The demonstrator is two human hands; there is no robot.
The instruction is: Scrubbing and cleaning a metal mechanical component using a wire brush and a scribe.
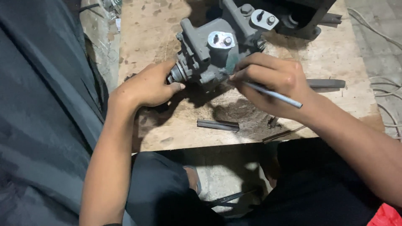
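Observation:
A grey cast-metal pump body with two silvery plates bolted on top lies on a stained wooden board. My left hand grips its round shaft end on the left side. My right hand is closed around a thin grey metal rod held like a pencil, with the tip against the lower front of the pump body.
A short dark metal bar lies on the board near its front edge. A flat dark tool sticks out to the right behind my right hand. Dark cloth fills the left. White cables run along the right floor.

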